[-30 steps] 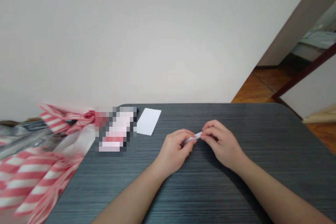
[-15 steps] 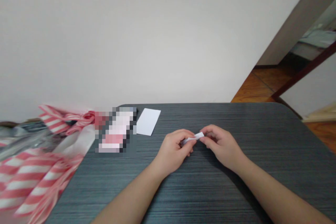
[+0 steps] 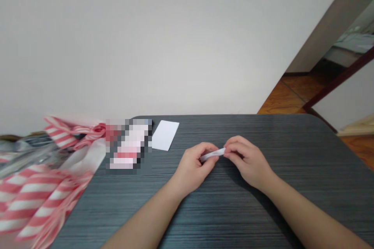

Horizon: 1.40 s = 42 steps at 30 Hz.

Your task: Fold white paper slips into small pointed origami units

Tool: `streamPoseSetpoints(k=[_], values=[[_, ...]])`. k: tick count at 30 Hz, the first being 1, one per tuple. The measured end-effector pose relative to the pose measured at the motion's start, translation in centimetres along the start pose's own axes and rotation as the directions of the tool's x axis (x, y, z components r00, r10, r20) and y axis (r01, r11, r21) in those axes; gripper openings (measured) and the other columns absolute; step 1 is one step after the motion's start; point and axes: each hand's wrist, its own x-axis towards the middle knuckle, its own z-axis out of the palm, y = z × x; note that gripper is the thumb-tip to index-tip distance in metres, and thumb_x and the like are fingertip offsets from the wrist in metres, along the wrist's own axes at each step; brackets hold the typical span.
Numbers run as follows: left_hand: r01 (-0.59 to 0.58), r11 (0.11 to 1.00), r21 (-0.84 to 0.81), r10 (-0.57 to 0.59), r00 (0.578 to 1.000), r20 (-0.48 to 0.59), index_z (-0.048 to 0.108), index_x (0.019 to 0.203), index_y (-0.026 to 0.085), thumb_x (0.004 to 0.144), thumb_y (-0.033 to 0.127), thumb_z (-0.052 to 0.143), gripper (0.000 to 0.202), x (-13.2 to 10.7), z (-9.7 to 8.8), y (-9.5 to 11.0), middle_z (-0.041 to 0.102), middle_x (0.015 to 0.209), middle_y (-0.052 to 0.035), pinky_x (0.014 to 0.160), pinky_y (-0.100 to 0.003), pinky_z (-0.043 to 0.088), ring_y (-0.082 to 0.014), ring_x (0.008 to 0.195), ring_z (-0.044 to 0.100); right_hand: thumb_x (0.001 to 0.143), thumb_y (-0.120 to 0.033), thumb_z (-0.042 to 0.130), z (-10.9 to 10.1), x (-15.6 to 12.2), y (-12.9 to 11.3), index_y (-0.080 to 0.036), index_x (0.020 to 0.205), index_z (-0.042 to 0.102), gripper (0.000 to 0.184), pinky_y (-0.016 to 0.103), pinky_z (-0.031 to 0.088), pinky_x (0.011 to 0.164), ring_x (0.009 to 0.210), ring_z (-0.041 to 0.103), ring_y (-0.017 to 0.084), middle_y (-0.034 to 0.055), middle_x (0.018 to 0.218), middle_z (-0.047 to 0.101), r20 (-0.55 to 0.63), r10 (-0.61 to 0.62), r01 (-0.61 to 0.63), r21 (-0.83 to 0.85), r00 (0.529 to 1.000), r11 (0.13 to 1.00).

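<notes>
A small white folded strip of paper [image 3: 214, 153] is pinched between both hands just above the dark grey table [image 3: 263, 202]. My left hand [image 3: 194, 167] grips its left end with curled fingers. On its right end, my right hand [image 3: 248, 159] is closed with fingertips and thumb pressed together. Both wrists rest on or near the tabletop. Most of the strip is hidden inside the fingers.
A white rectangular card [image 3: 165, 135] lies flat at the table's far left. Beside it sits a blurred pink-and-white item [image 3: 128, 148]. Red-and-white striped plastic bags [image 3: 37, 186] spill over the left edge. A wall stands behind; a wooden floor [image 3: 286, 99] shows at the right.
The fingers of both hands have shifted slightly on the paper strip, which sits a little lower and more covered than before. Arms and other objects have stayed put.
</notes>
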Motion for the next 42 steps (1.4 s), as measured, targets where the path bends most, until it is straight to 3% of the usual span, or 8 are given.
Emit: streamPoseSetpoints(k=[5,8,17,21,24,27,30,42], values=[[-0.023,0.998,0.061,0.019,0.998,0.055,0.071,0.101,0.019,0.084,0.023,0.063,0.018,0.1,-0.2,0.3,0.074,0.093,-0.0034,0.074,-0.026,0.050,-0.0174,0.082,0.067,0.093,-0.015,0.056,0.0,-0.1,0.1,-0.023,0.084,0.069,0.018,0.031,0.052,0.073,0.084,0.064,0.019,0.0056,0.093,0.065,0.011,-0.054,0.054,-0.044,0.999,0.998],[-0.035,0.994,0.103,0.023,0.993,0.116,0.073,0.097,0.019,0.088,0.025,0.060,0.017,0.1,-0.3,0.5,0.074,0.087,-0.0019,0.068,-0.024,0.048,-0.0159,0.075,0.065,0.094,-0.015,0.055,0.0,-0.1,0.0,-0.023,0.084,0.069,0.019,0.030,0.053,0.073,0.085,0.065,0.018,0.0055,0.094,0.065,0.024,-0.062,0.063,-0.043,0.998,0.997],[-0.046,0.986,0.162,0.034,0.997,0.074,0.075,0.095,0.019,0.091,0.027,0.056,0.021,0.0,-0.3,0.7,0.072,0.071,-0.0005,0.055,-0.020,0.042,-0.0123,0.060,0.060,0.092,-0.016,0.059,0.2,0.0,-0.3,-0.023,0.084,0.067,0.014,0.029,0.053,0.071,0.083,0.064,0.018,0.0051,0.092,0.065,0.011,-0.066,0.066,-0.029,0.998,0.997],[-0.043,0.985,0.168,0.034,0.998,0.058,0.075,0.093,0.018,0.091,0.027,0.056,0.021,0.0,-0.3,0.6,0.070,0.067,0.0002,0.052,-0.019,0.040,-0.0113,0.056,0.058,0.090,-0.020,0.063,0.4,-0.2,-0.1,-0.022,0.089,0.064,0.002,0.026,0.049,0.059,0.067,0.059,0.015,0.0036,0.085,0.064,0.000,0.008,-0.008,-0.011,1.000,1.000],[-0.030,0.989,0.146,0.023,0.998,0.053,0.074,0.093,0.018,0.091,0.028,0.056,0.020,0.0,-0.3,0.6,0.070,0.067,0.0003,0.052,-0.019,0.040,-0.0112,0.056,0.058,0.087,-0.023,0.066,0.5,-0.3,0.1,-0.021,0.094,0.062,0.008,0.024,0.044,0.051,0.054,0.051,0.012,-0.0017,0.070,0.057,0.004,0.092,-0.092,-0.005,0.996,0.996],[-0.022,0.991,0.131,0.015,0.998,0.057,0.074,0.093,0.018,0.091,0.028,0.057,0.020,0.0,-0.3,0.7,0.070,0.067,0.0003,0.053,-0.019,0.040,-0.0113,0.057,0.057,0.089,-0.022,0.065,0.3,-0.2,-0.1,-0.021,0.087,0.064,0.002,0.024,0.044,0.055,0.061,0.055,0.013,0.0002,0.074,0.061,0.063,0.073,-0.073,-0.003,0.995,0.997],[-0.017,0.992,0.125,0.009,0.998,0.062,0.074,0.091,0.017,0.091,0.027,0.057,0.020,0.0,-0.3,0.7,0.069,0.068,0.0000,0.054,-0.020,0.041,-0.0118,0.058,0.059,0.092,-0.020,0.061,0.2,0.0,-0.4,-0.020,0.083,0.065,0.010,0.026,0.046,0.063,0.070,0.060,0.015,0.0021,0.079,0.066,0.100,0.041,-0.044,0.022,0.994,0.999],[0.041,0.998,0.046,-0.046,0.993,0.107,0.072,0.094,0.017,0.092,0.032,0.056,0.022,-0.1,-0.1,0.5,0.072,0.076,-0.0019,0.057,-0.020,0.042,-0.0121,0.062,0.060,0.093,-0.014,0.058,0.0,0.3,-1.1,-0.020,0.078,0.068,0.018,0.027,0.047,0.073,0.076,0.064,0.015,0.0020,0.081,0.069,0.125,0.087,-0.102,0.121,0.988,0.987]])
